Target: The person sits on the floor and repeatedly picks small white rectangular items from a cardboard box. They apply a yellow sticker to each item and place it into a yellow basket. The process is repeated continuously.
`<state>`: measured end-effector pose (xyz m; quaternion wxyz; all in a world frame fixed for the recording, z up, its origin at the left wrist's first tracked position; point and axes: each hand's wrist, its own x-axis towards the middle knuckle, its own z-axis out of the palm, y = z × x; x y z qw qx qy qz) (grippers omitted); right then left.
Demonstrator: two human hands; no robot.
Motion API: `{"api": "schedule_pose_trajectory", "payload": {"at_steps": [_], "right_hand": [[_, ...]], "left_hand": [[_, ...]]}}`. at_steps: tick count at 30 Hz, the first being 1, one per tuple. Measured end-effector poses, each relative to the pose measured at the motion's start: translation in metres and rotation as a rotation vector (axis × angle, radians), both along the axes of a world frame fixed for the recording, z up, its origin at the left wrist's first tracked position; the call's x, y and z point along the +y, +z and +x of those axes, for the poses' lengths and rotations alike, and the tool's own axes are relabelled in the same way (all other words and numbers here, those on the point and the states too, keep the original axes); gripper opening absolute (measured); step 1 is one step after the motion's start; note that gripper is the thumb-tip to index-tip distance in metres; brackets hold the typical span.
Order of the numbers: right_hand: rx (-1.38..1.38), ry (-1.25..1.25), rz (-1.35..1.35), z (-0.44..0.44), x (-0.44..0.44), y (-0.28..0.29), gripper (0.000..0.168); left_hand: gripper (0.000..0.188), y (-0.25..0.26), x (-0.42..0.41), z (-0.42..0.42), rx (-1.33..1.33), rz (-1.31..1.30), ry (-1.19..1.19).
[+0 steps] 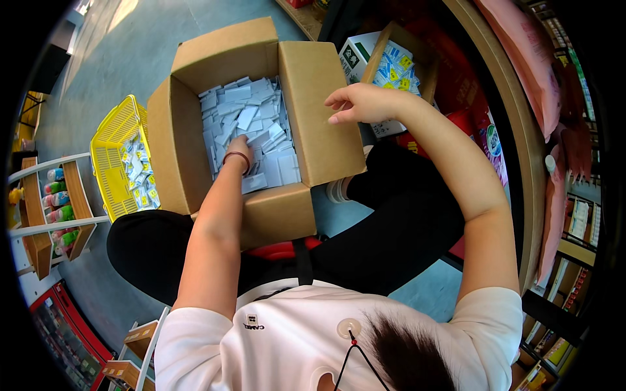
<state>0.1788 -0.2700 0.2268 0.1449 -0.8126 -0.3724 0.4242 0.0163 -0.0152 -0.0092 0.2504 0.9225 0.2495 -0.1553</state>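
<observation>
An open cardboard box [320,112] stands before me, flaps spread outward. It holds a heap of flat white plastic tags [254,105], many lying at odd angles. My left hand [239,150], with a dark red bracelet at the wrist, reaches down into the heap. Its fingertips are hidden among the tags, so I cannot tell whether they grip one. Over the right flap my right hand [364,103] hovers with slightly curled fingers and nothing in it. Close by that hand, a smaller carton [379,51] holds tags with blue and yellow printed faces [396,68].
Left of the box, a yellow plastic basket [107,161] contains more printed tags [142,171]. A white-framed rack with wooden shelves [78,195] carries small bottles farther left. On the right, a wooden shelf edge [508,93] curves past my arm. My black-trousered legs [401,210] flank the box.
</observation>
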Motion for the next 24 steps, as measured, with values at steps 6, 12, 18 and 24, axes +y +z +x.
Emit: {"api": "schedule_pose_trajectory", "payload": {"at_steps": [6, 12, 18, 24], "right_hand": [[0.052, -0.064, 0.174, 0.005, 0.0, -0.004, 0.049], [0.073, -0.576, 0.55, 0.03, -0.008, -0.017, 0.037], [-0.189, -1.094, 0.666, 0.07, -0.043, -0.033, 0.038], [-0.405, -0.9, 0.167, 0.092, -0.105, -0.075, 0.047]], "left_hand": [[0.016, 0.034, -0.007, 0.023, -0.467, -0.69, 0.574], [0.017, 0.116, -0.075, 0.0, -0.603, -1.454, 0.801], [0.018, 0.119, -0.123, -0.04, -0.502, -1.494, 0.721], [0.014, 0.124, -0.139, -0.049, -0.668, -1.362, 0.502]]}}
